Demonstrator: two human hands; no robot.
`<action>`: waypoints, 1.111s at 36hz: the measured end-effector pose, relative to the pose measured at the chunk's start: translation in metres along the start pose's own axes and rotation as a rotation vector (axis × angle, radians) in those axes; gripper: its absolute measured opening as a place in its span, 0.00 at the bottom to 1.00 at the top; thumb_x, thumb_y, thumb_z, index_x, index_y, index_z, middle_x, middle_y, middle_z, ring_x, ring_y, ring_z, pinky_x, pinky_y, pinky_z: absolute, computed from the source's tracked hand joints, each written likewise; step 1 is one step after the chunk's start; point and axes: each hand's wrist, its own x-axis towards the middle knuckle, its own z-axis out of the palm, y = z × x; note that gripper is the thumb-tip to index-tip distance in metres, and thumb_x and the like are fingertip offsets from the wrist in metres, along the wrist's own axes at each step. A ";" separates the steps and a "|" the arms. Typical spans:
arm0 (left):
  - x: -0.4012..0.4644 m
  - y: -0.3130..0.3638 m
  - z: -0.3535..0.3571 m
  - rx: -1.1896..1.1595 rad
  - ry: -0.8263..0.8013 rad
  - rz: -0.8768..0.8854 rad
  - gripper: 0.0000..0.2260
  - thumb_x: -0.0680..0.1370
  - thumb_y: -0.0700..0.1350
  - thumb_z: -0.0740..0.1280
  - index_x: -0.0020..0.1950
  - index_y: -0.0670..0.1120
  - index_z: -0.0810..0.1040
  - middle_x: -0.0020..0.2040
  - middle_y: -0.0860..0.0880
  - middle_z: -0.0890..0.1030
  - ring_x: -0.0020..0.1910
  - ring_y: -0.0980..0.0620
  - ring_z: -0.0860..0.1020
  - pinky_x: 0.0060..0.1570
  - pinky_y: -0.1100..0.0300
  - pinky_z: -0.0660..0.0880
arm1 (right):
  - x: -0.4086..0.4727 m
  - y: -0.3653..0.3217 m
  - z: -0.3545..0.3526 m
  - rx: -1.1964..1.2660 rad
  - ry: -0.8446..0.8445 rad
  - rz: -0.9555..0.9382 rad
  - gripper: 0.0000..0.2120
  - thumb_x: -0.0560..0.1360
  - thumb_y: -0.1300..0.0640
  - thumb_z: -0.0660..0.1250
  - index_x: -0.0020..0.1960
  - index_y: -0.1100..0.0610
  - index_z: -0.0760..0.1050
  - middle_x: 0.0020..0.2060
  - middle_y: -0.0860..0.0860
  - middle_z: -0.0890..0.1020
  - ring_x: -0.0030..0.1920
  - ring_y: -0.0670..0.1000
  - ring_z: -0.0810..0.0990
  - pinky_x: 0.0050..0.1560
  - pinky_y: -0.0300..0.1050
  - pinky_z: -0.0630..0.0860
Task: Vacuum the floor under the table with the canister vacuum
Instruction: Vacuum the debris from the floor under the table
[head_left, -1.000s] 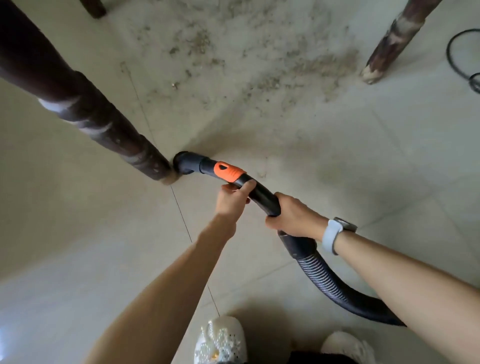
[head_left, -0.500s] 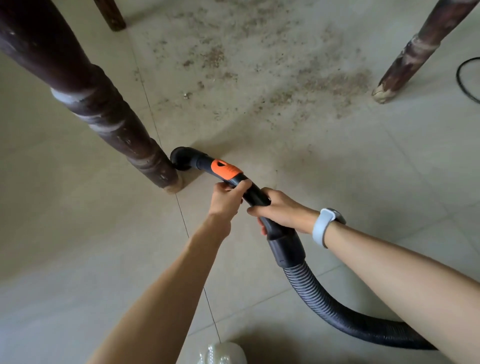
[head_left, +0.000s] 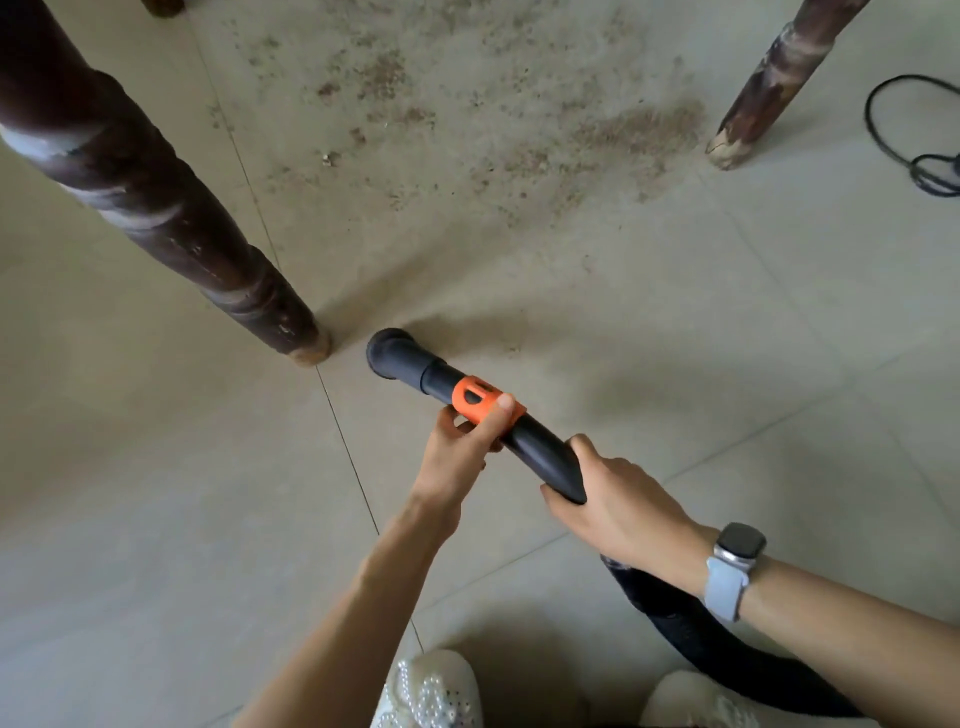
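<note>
Three table legs, two shoes.

Both hands are gripping the black vacuum wand: left hand is pinching at the orange collar, right hand is wrapping the rear end (smartwatch on that wrist). Nozzle mouth is sitting on the tile floor just beside the near table leg, not touching. Brown debris is lying beyond, near the far leg. Ribbed hose is trailing back under the right forearm.
</note>
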 end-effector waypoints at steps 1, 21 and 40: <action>0.000 -0.001 0.000 0.006 0.017 -0.014 0.14 0.75 0.57 0.67 0.54 0.50 0.72 0.49 0.52 0.79 0.44 0.55 0.77 0.43 0.62 0.71 | -0.005 0.002 0.002 -0.011 0.002 0.005 0.13 0.76 0.45 0.61 0.49 0.52 0.61 0.29 0.49 0.74 0.25 0.52 0.73 0.26 0.44 0.67; 0.000 -0.022 0.001 0.077 0.045 -0.012 0.17 0.80 0.55 0.61 0.60 0.44 0.72 0.48 0.49 0.76 0.43 0.52 0.72 0.44 0.59 0.70 | 0.017 -0.007 0.009 0.344 -0.124 0.007 0.15 0.74 0.46 0.66 0.51 0.55 0.67 0.40 0.55 0.80 0.34 0.59 0.82 0.35 0.53 0.79; -0.047 -0.051 0.093 0.200 -0.188 -0.103 0.16 0.80 0.56 0.59 0.59 0.46 0.69 0.52 0.50 0.76 0.40 0.54 0.75 0.40 0.62 0.70 | -0.064 0.075 0.003 0.283 -0.024 0.242 0.13 0.74 0.47 0.65 0.48 0.55 0.68 0.35 0.52 0.79 0.27 0.53 0.78 0.31 0.47 0.77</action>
